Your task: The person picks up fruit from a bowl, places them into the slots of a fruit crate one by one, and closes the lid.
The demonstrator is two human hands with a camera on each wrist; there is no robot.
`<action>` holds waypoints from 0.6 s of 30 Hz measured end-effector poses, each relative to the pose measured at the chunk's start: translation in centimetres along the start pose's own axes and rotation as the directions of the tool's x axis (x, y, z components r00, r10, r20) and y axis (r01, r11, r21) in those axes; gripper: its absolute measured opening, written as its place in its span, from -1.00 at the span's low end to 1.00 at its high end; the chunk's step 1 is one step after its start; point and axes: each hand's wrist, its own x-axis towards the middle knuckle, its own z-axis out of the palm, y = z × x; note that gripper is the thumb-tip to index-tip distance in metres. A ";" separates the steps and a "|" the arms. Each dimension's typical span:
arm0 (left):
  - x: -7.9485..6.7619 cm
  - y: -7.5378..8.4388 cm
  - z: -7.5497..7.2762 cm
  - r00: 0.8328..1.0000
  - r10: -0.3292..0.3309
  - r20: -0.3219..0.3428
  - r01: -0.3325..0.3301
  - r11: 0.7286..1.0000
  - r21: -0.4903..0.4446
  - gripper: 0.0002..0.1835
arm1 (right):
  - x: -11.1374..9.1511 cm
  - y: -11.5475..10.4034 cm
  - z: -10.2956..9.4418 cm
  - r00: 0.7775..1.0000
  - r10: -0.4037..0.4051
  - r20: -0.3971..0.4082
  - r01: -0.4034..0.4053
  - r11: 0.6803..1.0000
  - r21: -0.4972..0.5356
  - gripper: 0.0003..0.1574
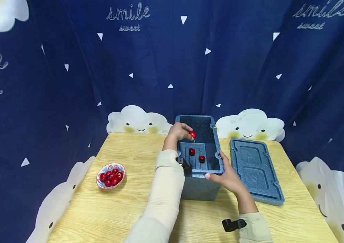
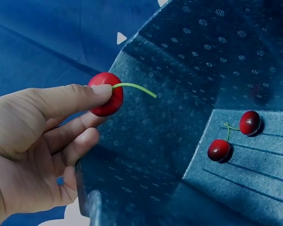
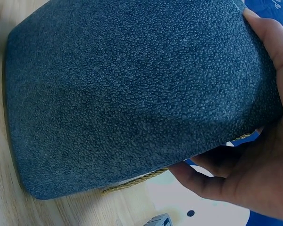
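in the head view, the left hand [image 1: 177,132] sits near the middle of the frame, pinching a red cherry [image 1: 192,134] at the left side of the opening of a blue-grey box [image 1: 200,188]; two loose cherries [image 1: 201,158] lie on the box floor below it. right of center, the right hand [image 1: 228,176] grips the box at its near right corner, thumb on the front rim. at lower left a patterned bowl [image 1: 111,166] holds a heap of more cherries [image 1: 111,176], well apart from the box, and at the right the lid [image 1: 255,168] lies flat on the wooden table [image 1: 135,158], just beside the box. in the left wrist view, the held cherry is at left of center, thumb pressed on it, its green stem [image 2: 139,88] pointing right toward the box interior, while the two cherries inside lie at the right of the frame. in the right wrist view, the textured box wall fills most of the frame, the right thumb at upper right and the fingers bent beneath, close to a gold cord [image 3: 137,181]. the step in hand seems to be placing one cherry in the box; the next move would call for lowering it and loosening the pinch while the right hand steadies the box.
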 end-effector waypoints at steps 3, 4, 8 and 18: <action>-0.1 0.1 0.1 1.000 -0.013 -0.002 0.014 1.000 0.002 -0.67 | 0.0 0.0 0.0 1.000 -0.006 -0.002 0.006 1.000 0.006 0.43; -0.1 0.1 0.1 1.000 -0.016 -0.005 0.016 1.000 0.003 -0.67 | 0.0 0.0 0.0 1.000 -0.007 -0.001 0.007 1.000 0.008 0.43; -0.2 0.0 0.1 1.000 -0.024 -0.001 0.024 1.000 -0.006 -0.65 | 0.0 -0.1 0.1 1.000 -0.003 0.003 0.003 1.000 0.013 0.43; -1.4 -0.6 -1.0 0.999 0.036 0.032 -0.031 0.990 -0.137 -0.60 | -0.1 -0.2 0.0 1.000 0.001 0.003 -0.001 1.000 0.017 0.42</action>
